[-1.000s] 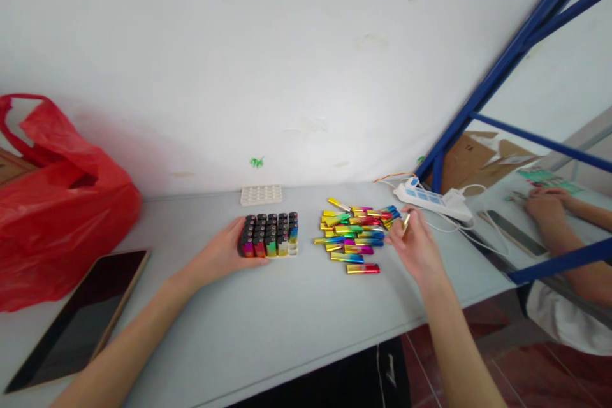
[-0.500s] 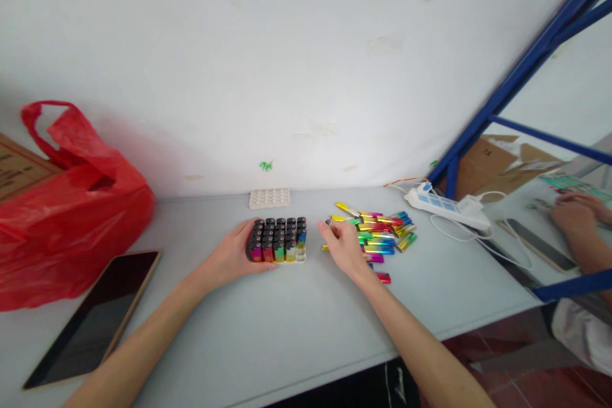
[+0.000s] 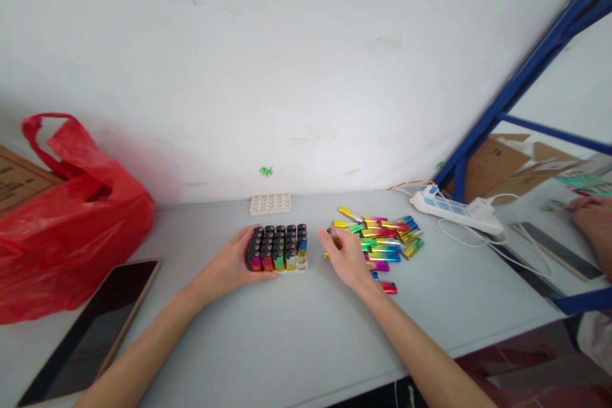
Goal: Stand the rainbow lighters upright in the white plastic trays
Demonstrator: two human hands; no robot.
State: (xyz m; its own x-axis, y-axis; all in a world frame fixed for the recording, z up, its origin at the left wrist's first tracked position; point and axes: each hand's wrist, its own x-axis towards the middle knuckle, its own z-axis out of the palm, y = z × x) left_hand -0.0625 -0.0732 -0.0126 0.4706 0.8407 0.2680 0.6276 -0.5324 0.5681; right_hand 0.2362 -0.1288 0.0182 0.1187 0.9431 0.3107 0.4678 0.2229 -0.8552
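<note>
A white tray (image 3: 301, 263) packed with upright black-capped rainbow lighters (image 3: 280, 246) sits mid-table. My left hand (image 3: 228, 266) clasps the tray's left side, thumb along its front. My right hand (image 3: 347, 259) hovers just right of the tray, over the left edge of a loose pile of shiny multicoloured lighters (image 3: 389, 237). Its fingers are pinched on one lighter, whose dark tip (image 3: 329, 231) points toward the tray. One red lighter (image 3: 389, 288) lies apart, nearer me.
An empty white tray (image 3: 270, 203) lies by the wall. A red plastic bag (image 3: 67, 217) and a dark tablet (image 3: 93, 328) are at the left. On the right are a power strip (image 3: 452, 209), a blue rack (image 3: 521, 70) and another person's hand (image 3: 593, 223).
My right hand left the far right of the pile with a lighter and came left, stopping beside the tray. My left hand kept its hold on the tray.
</note>
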